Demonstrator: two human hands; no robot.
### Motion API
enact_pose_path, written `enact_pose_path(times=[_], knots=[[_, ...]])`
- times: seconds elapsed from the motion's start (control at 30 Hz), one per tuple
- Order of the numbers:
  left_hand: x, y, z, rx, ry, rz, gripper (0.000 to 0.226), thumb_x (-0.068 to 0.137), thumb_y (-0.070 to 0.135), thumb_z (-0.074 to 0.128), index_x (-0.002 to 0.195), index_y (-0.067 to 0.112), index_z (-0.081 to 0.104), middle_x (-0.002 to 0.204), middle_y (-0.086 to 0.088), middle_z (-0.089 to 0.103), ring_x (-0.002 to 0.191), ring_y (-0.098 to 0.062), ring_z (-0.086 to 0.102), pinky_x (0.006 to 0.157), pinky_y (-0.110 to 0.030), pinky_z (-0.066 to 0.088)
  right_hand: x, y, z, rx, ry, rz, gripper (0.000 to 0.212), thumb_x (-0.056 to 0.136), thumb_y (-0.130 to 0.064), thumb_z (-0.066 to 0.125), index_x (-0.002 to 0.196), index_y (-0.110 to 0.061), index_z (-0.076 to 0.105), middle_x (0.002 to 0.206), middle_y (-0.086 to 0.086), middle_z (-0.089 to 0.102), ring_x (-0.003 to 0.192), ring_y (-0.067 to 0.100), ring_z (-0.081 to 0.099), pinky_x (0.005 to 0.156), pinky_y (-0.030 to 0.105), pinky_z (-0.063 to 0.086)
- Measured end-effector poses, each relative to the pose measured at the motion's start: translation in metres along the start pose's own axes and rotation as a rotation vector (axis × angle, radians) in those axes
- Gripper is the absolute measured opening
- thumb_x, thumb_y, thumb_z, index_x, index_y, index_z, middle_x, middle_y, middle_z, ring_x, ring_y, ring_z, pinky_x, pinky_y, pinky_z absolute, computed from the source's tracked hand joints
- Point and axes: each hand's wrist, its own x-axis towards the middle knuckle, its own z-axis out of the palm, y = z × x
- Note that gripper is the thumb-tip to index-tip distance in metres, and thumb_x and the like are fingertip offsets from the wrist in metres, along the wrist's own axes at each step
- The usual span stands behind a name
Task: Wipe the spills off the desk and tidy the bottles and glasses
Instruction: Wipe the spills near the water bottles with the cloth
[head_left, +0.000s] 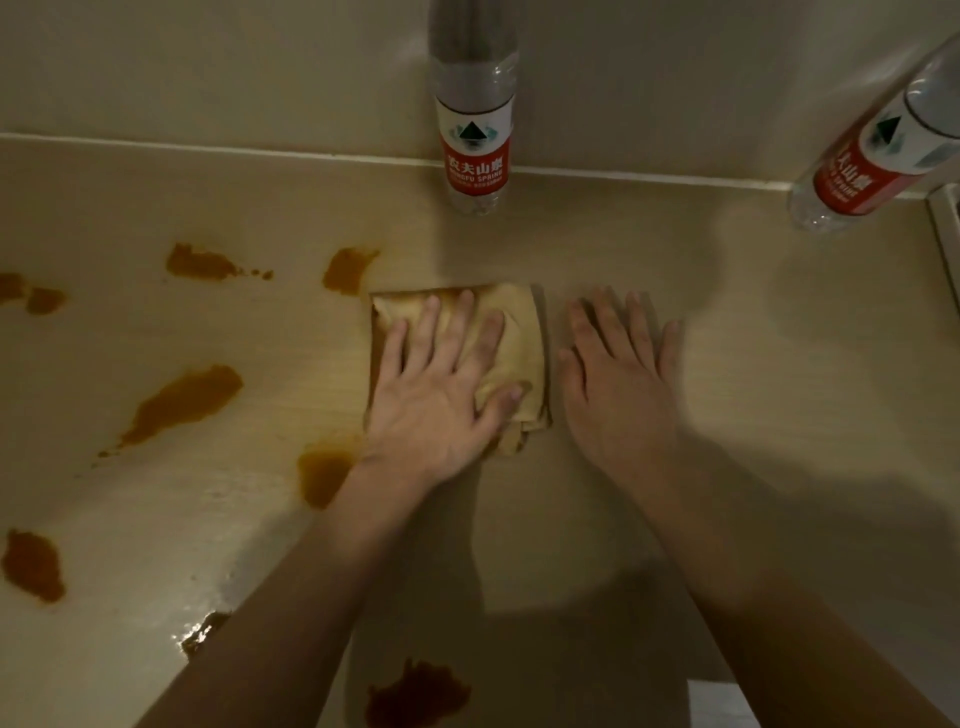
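A folded yellowish cloth (522, 332) lies flat on the pale desk (779, 389), stained brown in places. My left hand (441, 384) presses on it, palm down with fingers spread. My right hand (621, 374) rests flat on the bare desk just right of the cloth, holding nothing. Several orange-brown spills mark the desk to the left: one (182, 405) mid-left, one (322, 473) by my left wrist, one (348, 267) beyond the cloth's far left corner. A clear water bottle with a red label (475, 150) stands against the back wall. A second such bottle (862, 161) stands at the far right.
The wall (208, 67) rises directly behind the desk, with a pale strip along the joint. More spills sit at the near left (31, 566) and near the front edge (415, 696). A white ledge (948, 223) borders the desk's right end.
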Motion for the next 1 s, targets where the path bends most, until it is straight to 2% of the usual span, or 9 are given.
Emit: enact_pose_path(times=[0.17,0.27,0.47,0.6,0.8,1.0], knots=[[0.034,-0.025,-0.011,-0.03,0.014,0.086,0.077,0.087,0.084,-0.002,0.155,0.048,-0.006,0.166,0.013,-0.013,0.151,-0.014,-0.02,0.121,-0.044,-0.014,0.001,-0.011,0.002,0.019,0.035,-0.016,0.066,0.101,-0.047,0.008,0.158,-0.022,0.03,0.167,0.003,0.025,0.156,0.029,0.007,0.123,0.058,-0.002],[0.05,-0.053,-0.019,-0.03,0.01,0.044,0.08,0.086,0.085,0.001,0.156,0.047,-0.003,0.167,0.013,-0.011,0.153,-0.013,-0.016,0.121,-0.042,-0.012,0.0,-0.012,0.003,0.02,0.032,-0.024,0.067,0.1,-0.047,0.01,0.158,-0.022,0.031,0.167,0.002,0.024,0.156,0.029,0.006,0.123,0.059,-0.001],[0.009,-0.07,-0.014,-0.027,0.005,-0.083,0.075,0.088,0.081,-0.008,0.153,0.046,-0.017,0.161,0.012,-0.028,0.15,-0.016,-0.025,0.121,-0.042,-0.014,-0.001,-0.017,0.002,0.01,0.006,-0.015,0.069,0.097,-0.048,0.006,0.159,-0.025,0.026,0.168,0.0,0.021,0.156,0.026,0.002,0.123,0.058,-0.005],[-0.017,-0.055,-0.006,0.005,0.027,-0.048,0.071,0.09,0.077,-0.009,0.152,0.044,-0.022,0.161,0.008,-0.029,0.149,-0.019,-0.028,0.122,-0.044,-0.015,-0.003,-0.024,0.0,0.01,0.035,-0.019,0.067,0.099,-0.047,0.011,0.158,-0.022,0.032,0.166,0.002,0.026,0.156,0.028,0.008,0.123,0.059,-0.002],[0.016,-0.07,-0.012,0.004,0.0,0.036,0.076,0.085,0.084,-0.008,0.152,0.05,-0.016,0.162,0.013,-0.026,0.149,-0.015,-0.026,0.121,-0.044,-0.015,-0.003,-0.035,0.005,-0.006,-0.007,-0.029,0.068,0.098,-0.048,0.008,0.16,-0.025,0.026,0.168,0.0,0.021,0.156,0.026,0.004,0.123,0.054,-0.008],[0.059,-0.11,-0.031,-0.018,-0.022,-0.097,0.078,0.086,0.085,-0.002,0.155,0.049,-0.01,0.165,0.013,-0.02,0.152,-0.015,-0.019,0.123,-0.044,-0.01,-0.008,-0.028,0.001,-0.02,-0.039,-0.034,0.069,0.098,-0.049,0.004,0.161,-0.027,0.019,0.17,-0.002,0.013,0.156,0.024,-0.003,0.123,0.056,-0.008]])
